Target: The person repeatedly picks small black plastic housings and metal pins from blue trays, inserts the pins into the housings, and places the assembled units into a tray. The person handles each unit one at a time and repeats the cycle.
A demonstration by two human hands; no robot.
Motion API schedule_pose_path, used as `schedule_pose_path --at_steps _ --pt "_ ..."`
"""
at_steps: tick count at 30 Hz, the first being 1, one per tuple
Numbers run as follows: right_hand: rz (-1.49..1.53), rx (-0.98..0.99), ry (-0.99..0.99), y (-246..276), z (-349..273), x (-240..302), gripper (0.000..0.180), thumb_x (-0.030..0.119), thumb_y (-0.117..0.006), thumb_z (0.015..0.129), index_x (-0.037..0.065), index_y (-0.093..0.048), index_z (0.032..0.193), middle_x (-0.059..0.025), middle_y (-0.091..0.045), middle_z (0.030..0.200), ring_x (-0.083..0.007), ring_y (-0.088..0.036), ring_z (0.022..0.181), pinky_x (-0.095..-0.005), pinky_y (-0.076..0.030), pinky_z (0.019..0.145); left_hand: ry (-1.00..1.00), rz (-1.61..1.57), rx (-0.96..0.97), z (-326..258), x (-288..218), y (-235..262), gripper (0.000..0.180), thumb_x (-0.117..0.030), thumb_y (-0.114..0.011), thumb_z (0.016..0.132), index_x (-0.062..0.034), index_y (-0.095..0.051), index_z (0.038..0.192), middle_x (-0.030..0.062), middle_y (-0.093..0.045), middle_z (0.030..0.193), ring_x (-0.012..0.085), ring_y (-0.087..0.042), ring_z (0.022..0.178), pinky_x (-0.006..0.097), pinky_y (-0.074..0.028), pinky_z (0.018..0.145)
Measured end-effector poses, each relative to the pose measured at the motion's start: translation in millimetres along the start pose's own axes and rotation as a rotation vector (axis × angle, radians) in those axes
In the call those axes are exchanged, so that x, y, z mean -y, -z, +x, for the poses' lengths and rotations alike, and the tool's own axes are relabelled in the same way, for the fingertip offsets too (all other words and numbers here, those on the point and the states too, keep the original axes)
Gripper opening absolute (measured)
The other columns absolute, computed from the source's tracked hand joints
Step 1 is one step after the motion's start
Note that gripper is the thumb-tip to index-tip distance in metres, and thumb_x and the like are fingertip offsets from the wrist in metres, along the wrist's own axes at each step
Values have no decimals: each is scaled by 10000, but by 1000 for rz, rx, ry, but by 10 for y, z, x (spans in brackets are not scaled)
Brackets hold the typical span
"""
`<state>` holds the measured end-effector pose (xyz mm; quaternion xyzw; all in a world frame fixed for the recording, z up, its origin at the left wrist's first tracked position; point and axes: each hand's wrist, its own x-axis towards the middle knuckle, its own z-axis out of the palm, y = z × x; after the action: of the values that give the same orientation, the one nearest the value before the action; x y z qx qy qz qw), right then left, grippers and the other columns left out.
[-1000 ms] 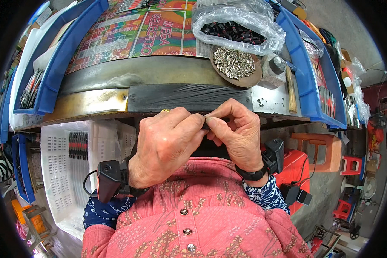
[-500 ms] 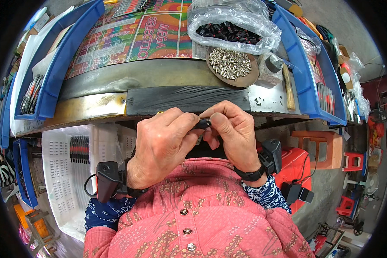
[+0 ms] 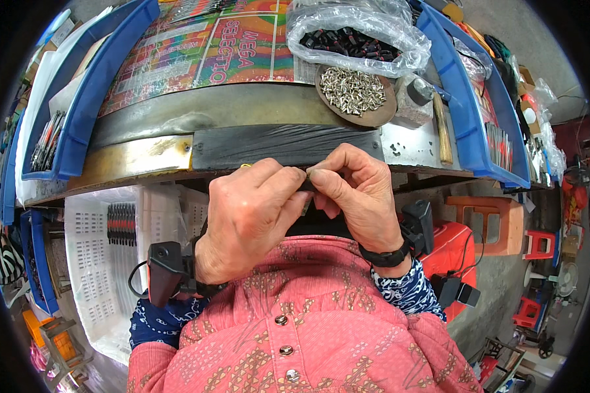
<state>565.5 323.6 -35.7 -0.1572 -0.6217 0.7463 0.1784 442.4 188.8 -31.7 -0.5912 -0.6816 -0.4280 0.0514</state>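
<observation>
My left hand (image 3: 252,219) and my right hand (image 3: 357,193) are pressed together just under the workbench's front edge, close to my chest. Their fingertips pinch one small dark part (image 3: 306,185), mostly hidden between thumbs and forefingers. A black strip (image 3: 269,145) runs along the bench edge right above the hands. Each wrist wears a black strap with a small device. Further back lie a round brown dish of small silver metal pieces (image 3: 354,92) and a clear plastic bag of dark parts (image 3: 351,36).
Blue trays flank the bench, left (image 3: 78,111) and right (image 3: 469,98). A colourful printed sheet (image 3: 203,56) covers the benchtop. A white perforated crate (image 3: 105,262) with black parts stands at lower left. Orange and red stools (image 3: 485,219) stand to the right.
The hands stay joined on the small part; the fingers have shifted slightly around it, and the view has tilted a little.
</observation>
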Motion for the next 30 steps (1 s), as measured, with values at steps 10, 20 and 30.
schedule_pose_path --at_steps 10,20,30 --pt "72 -18 -31 -30 0 -7 137 145 -636 968 12 -617 936 -2 -622 736 -44 -571 594 -185 -453 500 26 -30 11 12 -5 24 179 -52 -740 727 -57 -620 859 99 -549 710 299 -595 627 398 -480 537" --pt "32 -93 31 -76 -30 -57 135 138 -634 969 12 -634 919 -4 -630 724 -29 -568 588 -174 -456 500 69 -67 12 -4 -2 -3 177 -37 -738 725 -49 -618 855 104 -554 707 298 -593 622 400 -477 534" --pt "148 65 86 22 -53 -89 211 188 -634 976 -21 -648 1000 -44 -657 757 -86 -627 616 -208 -498 518 145 -290 83 3 25 102 180 -15 -736 726 -13 -646 882 135 -612 724 297 -616 634 356 -489 550"
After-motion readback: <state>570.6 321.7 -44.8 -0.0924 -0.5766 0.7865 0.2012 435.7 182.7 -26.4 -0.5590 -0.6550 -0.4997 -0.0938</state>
